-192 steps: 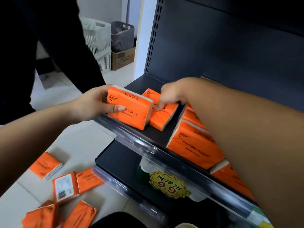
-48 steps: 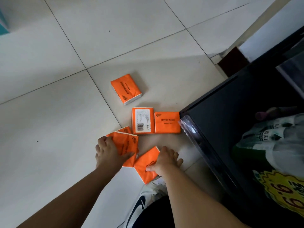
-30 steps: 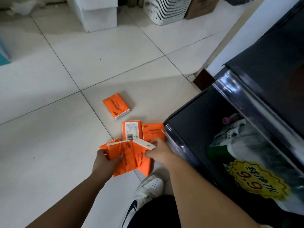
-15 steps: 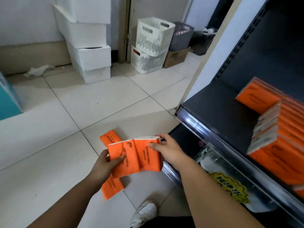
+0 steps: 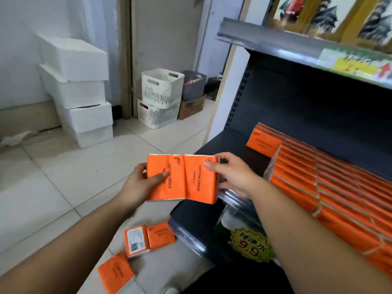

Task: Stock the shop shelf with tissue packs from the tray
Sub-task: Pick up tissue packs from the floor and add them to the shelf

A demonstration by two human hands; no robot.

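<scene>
Beside the shelf (image 5: 239, 145), each hand's grip holds a pack: left hand (image 5: 140, 187) on left pack (image 5: 163, 177), right hand (image 5: 235, 177) on right pack (image 5: 201, 179); best slid in upright against the row (image 5: 318, 172).

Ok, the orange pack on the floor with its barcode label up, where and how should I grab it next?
Take the barcode-label pack from above, pinching its two short ends. It lies flat, and another orange pack sits tight against its right long side, so fingers likely won't fit there; the ends look free.

Bare forearms, no sleeves; dark trousers (image 5: 233, 281) at btm edge.
</scene>
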